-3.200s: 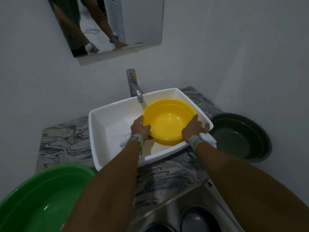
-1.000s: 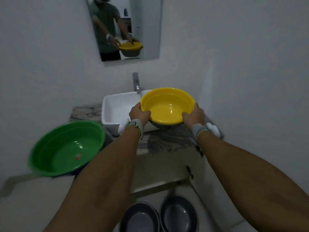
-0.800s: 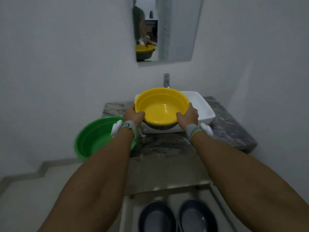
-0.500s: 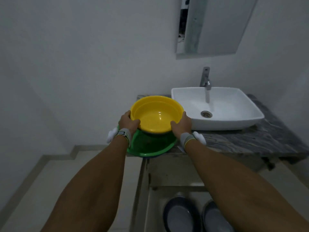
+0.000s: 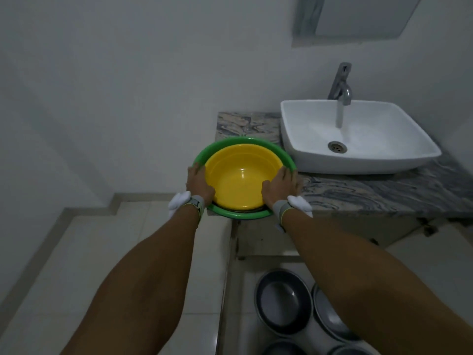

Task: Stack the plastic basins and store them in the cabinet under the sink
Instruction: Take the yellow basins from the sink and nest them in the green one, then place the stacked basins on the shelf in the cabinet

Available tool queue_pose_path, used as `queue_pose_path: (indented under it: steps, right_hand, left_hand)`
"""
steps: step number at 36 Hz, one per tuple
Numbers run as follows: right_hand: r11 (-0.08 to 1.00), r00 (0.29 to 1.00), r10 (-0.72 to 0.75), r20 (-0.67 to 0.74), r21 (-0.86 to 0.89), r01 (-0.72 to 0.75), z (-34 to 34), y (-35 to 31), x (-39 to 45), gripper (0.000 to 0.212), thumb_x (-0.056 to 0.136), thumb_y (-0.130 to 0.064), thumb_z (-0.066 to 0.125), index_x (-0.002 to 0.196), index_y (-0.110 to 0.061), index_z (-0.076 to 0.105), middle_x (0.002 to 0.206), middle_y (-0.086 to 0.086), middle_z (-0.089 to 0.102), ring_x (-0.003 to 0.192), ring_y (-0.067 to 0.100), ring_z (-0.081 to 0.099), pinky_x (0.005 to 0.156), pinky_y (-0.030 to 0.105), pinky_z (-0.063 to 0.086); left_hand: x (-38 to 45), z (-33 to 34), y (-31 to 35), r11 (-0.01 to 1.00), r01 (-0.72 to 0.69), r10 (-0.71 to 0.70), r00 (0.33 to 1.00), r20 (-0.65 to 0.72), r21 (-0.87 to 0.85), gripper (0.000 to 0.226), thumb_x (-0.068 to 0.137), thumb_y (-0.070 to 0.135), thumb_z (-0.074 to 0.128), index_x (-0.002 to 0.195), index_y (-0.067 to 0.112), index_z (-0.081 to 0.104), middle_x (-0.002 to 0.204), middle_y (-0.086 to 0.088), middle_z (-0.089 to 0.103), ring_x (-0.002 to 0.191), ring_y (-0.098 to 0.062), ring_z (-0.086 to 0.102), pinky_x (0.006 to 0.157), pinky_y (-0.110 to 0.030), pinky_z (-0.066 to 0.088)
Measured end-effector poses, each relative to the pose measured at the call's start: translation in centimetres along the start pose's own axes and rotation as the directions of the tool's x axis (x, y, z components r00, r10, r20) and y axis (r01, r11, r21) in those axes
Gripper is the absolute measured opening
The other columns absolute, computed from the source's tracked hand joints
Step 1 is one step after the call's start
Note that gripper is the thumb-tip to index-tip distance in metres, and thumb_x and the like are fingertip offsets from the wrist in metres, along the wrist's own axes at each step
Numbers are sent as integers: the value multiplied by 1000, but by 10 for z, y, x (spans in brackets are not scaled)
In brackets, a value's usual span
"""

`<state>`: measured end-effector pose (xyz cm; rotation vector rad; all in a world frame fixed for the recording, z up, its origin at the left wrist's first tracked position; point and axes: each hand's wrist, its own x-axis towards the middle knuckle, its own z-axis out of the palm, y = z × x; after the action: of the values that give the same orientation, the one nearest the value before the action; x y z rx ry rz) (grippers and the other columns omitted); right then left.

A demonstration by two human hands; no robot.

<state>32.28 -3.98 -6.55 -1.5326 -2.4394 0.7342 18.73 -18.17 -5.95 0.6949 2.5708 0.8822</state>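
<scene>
My left hand point(image 5: 198, 184) and right hand point(image 5: 280, 187) grip the nested yellow basin point(image 5: 239, 175) and green basin point(image 5: 286, 156), which overhang the table point(image 5: 371, 196) edge left of the sink point(image 5: 384, 160); uneven lifting risks tipping.

No readable text, label or number anywhere

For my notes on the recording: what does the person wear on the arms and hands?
Both forearms are bare, without sleeves. Each wrist has a grey band with a yellow-green edge and a white padded piece beside it. The left hand and the right hand are uncovered; no rings show.
</scene>
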Motion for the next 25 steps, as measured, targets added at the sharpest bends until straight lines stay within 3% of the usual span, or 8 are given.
queue_pose_path:
  steps: [3,7,12,19,25]
  right_hand:
    - [1000,999,24,-37,7,-24,6,8,2,61,98,-27,34,153,-9,16,163,6,8,151,27,-1,122,47,4]
    - [953,985,168,-33,260,-154,8,20,-1,62,100,-16,33,155,-16,6,164,6,1,149,33,9,119,47,18]
    - [884,975,216,54,414,-219,0,35,-14,65,100,-9,34,156,-22,3,160,13,17,143,37,28,111,48,32]
    - [815,988,151,21,563,-136,-14,82,-51,65,93,-7,39,153,-24,20,152,11,39,137,34,40,111,48,36]
    - [822,997,79,14,564,-73,-48,174,-127,63,96,-7,40,154,-20,20,155,11,35,140,33,36,111,42,33]
  left_hand:
    - [2,4,-7,985,51,-70,991,-113,-165,64,87,-1,49,148,5,30,160,-13,16,147,-31,18,119,-39,22]
    - [-8,9,-13,880,159,-250,956,-153,-448,56,87,10,48,142,13,42,146,-14,44,132,-32,45,110,-40,39]
    - [-31,16,-11,742,195,-349,929,-121,-641,66,83,1,47,144,26,40,140,-9,52,120,-33,54,99,-49,50]
    - [-90,40,-12,605,188,-414,904,-104,-774,74,78,-7,51,143,26,42,134,-13,55,109,-37,60,87,-54,55]
    - [-184,100,-19,616,164,-421,895,-146,-770,79,69,0,53,140,32,45,131,-12,57,109,-39,61,89,-55,54]
